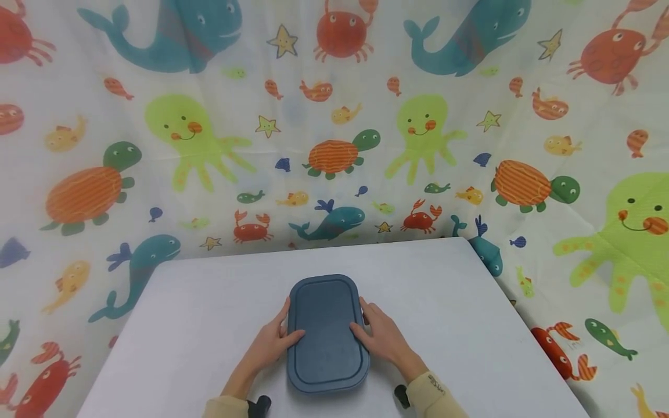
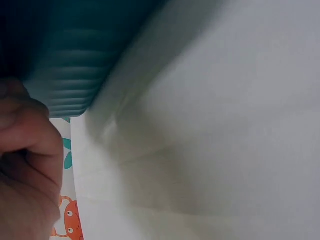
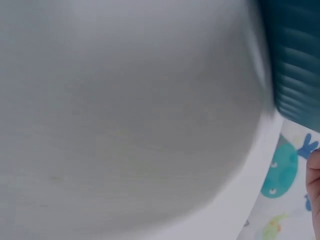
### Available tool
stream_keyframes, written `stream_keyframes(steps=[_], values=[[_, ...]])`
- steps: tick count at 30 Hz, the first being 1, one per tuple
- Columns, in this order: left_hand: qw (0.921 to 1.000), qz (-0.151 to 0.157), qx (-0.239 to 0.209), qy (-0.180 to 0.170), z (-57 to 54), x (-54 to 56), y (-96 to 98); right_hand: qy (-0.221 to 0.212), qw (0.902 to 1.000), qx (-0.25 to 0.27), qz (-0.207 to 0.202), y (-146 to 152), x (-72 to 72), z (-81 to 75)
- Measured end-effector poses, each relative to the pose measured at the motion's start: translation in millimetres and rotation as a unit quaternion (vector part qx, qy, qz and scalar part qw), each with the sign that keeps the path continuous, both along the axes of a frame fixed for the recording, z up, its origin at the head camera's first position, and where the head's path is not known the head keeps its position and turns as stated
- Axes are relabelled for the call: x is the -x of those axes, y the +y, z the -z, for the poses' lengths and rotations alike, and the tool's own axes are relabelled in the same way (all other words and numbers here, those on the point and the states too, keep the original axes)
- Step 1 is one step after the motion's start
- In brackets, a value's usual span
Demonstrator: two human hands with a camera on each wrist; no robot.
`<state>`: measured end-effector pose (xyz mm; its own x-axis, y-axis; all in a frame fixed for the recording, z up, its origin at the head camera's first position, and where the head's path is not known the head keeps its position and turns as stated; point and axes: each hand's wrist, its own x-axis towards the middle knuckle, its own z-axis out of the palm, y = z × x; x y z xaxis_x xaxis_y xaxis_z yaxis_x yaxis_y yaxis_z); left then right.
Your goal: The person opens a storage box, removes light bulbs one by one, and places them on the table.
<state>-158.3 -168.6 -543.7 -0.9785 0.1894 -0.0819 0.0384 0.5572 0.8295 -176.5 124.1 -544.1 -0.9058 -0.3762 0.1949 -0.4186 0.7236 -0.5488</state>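
Note:
A dark blue rectangular box (image 1: 326, 348) with rounded corners and a flat, grooved lid is at the middle of the white table, its long side running away from me. My left hand (image 1: 269, 345) grips its left side, thumb over the lid's edge and fingers along the wall. On the opposite side my right hand (image 1: 385, 337) holds it the same way, thumb on the lid. Horizontal ribs mark the box wall (image 2: 75, 75) in the left wrist view, beside the curled left fingers (image 2: 30, 135). The right wrist view shows the ribbed wall (image 3: 300, 75) and a sliver of the right hand (image 3: 314, 180).
The table (image 1: 209, 302) has a white surface; its far edge lies beyond the box. Behind and around it hangs a curtain (image 1: 292, 139) printed with sea animals. Dark wrist devices (image 1: 259, 406) sit at both beige sleeves.

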Motion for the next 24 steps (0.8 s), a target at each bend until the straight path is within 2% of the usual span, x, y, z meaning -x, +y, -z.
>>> stream_keyframes(steps=[3, 12, 24], values=[[0.9999, -0.007, -0.006, -0.005, -5.1, -0.8, -4.9, 0.01, 0.9999, -0.003, -0.011, -4, 1.4, -5.5], [0.9987, -0.029, -0.027, -0.031, -22.4, -4.6, -24.6, 0.005, 0.9992, -0.021, -0.035, -24, 7.8, -28.1], [0.9978, -0.041, -0.035, -0.04, -28.0, -12.9, -52.7, -0.017, 0.9974, -0.025, -0.066, -52, 14.6, -44.0]])
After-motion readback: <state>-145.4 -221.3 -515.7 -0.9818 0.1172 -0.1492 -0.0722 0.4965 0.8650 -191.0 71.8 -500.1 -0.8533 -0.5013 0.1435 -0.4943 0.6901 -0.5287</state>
